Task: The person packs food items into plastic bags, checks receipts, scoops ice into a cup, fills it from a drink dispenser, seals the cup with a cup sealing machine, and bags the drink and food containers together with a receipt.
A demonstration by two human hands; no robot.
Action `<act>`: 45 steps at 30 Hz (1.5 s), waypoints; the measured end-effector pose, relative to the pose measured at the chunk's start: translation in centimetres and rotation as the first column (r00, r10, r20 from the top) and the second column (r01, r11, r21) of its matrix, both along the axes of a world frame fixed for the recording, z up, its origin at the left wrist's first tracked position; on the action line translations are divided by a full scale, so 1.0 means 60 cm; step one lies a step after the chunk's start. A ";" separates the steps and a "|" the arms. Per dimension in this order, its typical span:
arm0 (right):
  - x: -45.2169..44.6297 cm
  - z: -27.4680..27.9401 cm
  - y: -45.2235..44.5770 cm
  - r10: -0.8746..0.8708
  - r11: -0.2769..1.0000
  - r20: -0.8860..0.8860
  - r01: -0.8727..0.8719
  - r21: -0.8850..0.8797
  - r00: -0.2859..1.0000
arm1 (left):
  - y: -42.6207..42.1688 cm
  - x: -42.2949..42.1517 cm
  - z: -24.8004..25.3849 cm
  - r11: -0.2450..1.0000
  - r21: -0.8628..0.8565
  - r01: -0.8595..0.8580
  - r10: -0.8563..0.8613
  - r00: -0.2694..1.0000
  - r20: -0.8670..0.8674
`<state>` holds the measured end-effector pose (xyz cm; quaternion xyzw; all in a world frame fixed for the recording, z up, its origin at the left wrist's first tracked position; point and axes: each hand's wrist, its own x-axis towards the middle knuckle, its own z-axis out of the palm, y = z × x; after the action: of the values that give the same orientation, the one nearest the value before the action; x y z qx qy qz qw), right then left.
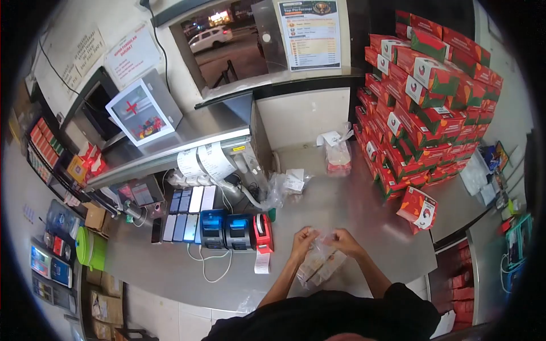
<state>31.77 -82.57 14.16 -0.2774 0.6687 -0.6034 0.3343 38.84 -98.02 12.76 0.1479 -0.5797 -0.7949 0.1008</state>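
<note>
On the steel counter lies a clear plastic bag (319,262) with flat, pale brownish packs inside. My left hand (305,241) pinches the top edge of this bag at its left side. At the right side of the bag's opening, my right hand (343,242) has its fingers closed on the plastic. Both hands are close together, a small gap apart, above the packs. The lower part of the bag rests near my body.
Left of my hands are a red printer (263,233), blue-and-black printers (213,229), cables and several phones (196,199). Stacked red boxes (426,108) rise at the right, with one tilted box (418,210) nearer. Bagged items (338,156) with a receipt stand behind.
</note>
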 end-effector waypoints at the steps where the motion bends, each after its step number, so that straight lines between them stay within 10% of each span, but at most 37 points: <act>1: 0.020 0.008 0.000 0.034 0.999 -0.125 -0.034 -0.002 0.992 | 0.001 -0.002 -0.018 1.000 0.023 0.020 -0.019 0.999 -0.028; 6: 0.083 0.021 -0.007 0.259 0.940 -0.447 -0.116 0.321 0.856 | 0.012 0.008 -0.034 0.996 -0.039 0.078 -0.078 0.997 0.015; 9: 0.084 0.041 -0.013 -0.193 0.971 -0.358 0.230 0.064 0.913 | 0.013 0.020 -0.020 0.987 -0.114 0.116 -0.117 0.993 -0.002; 12: 0.065 0.036 -0.015 -0.068 0.906 -0.552 0.283 0.314 0.831 | 0.016 0.040 0.001 0.982 0.129 0.137 -0.134 0.991 -0.028; 15: 0.074 0.056 -0.024 -0.099 0.968 -0.060 0.110 0.225 0.993 | 0.007 0.046 -0.033 0.965 0.214 0.148 -0.135 0.988 -0.074; 18: 0.052 0.013 -0.025 0.149 0.955 -0.458 -0.247 -0.162 0.876 | -0.010 0.047 -0.047 0.962 0.223 0.161 -0.156 0.987 -0.039; 25: 0.062 0.063 -0.028 -0.244 0.958 -0.291 0.277 0.077 0.925 | 0.028 0.049 0.021 0.939 0.345 0.020 -0.035 0.999 0.037; 34: 0.055 0.038 -0.012 -0.236 0.971 -0.232 0.241 -0.008 0.943 | 0.001 0.088 0.001 0.986 0.051 0.161 -0.158 0.986 -0.050; 37: 0.061 0.028 -0.016 -0.162 0.975 -0.364 0.206 0.083 0.917 | 0.007 0.081 -0.004 0.897 -0.350 0.272 -0.287 0.958 0.008; 42: 0.052 0.049 0.002 -0.022 0.997 -0.098 0.029 0.066 0.995 | -0.042 0.082 -0.043 0.920 -0.239 0.309 -0.332 0.942 -0.059; 45: 0.027 0.037 0.020 0.115 0.993 -0.305 -0.103 0.056 0.945 | -0.030 0.084 -0.038 0.949 -0.129 0.289 -0.300 0.951 -0.077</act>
<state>33.39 -81.35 16.36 -0.3979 0.7081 -0.5200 0.2644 43.88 -99.81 10.45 0.0153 -0.6351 -0.7721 0.0167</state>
